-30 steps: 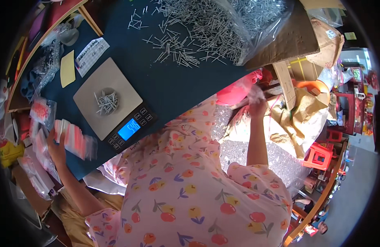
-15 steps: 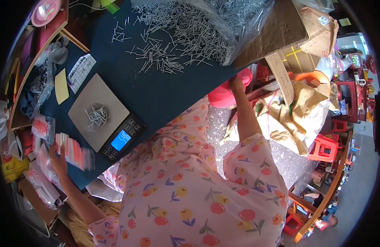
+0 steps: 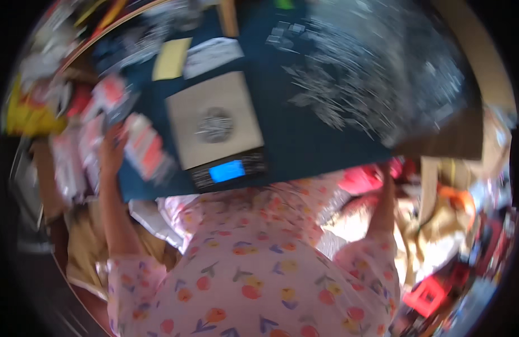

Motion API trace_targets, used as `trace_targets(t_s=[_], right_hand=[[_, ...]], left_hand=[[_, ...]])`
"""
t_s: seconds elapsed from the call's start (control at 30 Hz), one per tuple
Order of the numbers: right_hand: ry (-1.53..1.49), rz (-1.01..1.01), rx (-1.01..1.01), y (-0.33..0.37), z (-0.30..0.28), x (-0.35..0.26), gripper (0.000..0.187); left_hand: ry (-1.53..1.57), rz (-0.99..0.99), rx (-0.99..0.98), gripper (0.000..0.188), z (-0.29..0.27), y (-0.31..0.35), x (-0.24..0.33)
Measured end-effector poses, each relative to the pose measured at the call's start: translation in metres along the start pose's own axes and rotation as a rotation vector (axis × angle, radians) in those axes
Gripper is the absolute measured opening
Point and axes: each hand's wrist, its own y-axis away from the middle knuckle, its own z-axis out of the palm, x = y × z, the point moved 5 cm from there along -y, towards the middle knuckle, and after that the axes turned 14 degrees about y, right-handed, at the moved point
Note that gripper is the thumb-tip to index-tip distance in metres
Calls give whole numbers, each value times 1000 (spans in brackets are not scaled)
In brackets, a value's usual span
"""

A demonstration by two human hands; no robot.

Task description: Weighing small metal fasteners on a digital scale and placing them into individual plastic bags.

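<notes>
My left hand [image 3: 110,147] is by a stack of clear plastic bags with red-and-white markings [image 3: 144,147] at the table's left; blur hides whether its fingers grip one. Beyond the front right edge, my right hand [image 3: 386,170] reaches to a pink plastic bag or container [image 3: 363,178], its fingers hidden or smeared. Between my hands stands a digital scale [image 3: 244,121] with a lit blue display. On its plate sits a small round clear dish of metal screws or nails [image 3: 215,126]. A large heap of similar metal pieces [image 3: 349,84] spreads across the back right.
A cardboard box [image 3: 447,137] with clear plastic sheeting borders the heap. Yellow paper [image 3: 171,58] and a white written sheet [image 3: 213,56] lie behind the scale. Further bags [image 3: 68,163] crowd the left side. Brown sacks [image 3: 436,233] and a red stool [image 3: 427,296] are at the right.
My view has turned, so the table and scale appear rotated and shifted right, with motion blur. My left hand remains by the bags, and my right hand by the pink bag or container.
</notes>
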Motion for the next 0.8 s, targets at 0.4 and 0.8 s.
trace_targets(t_s=[0.4,0.8], right_hand=[[-941,219,48,134,-303,-11,31],[-989,-309,-118,158,-482,-109,29]], left_hand=[[37,-33,102,38,-8,32,74],[-305,344,309,59,7,74,95]])
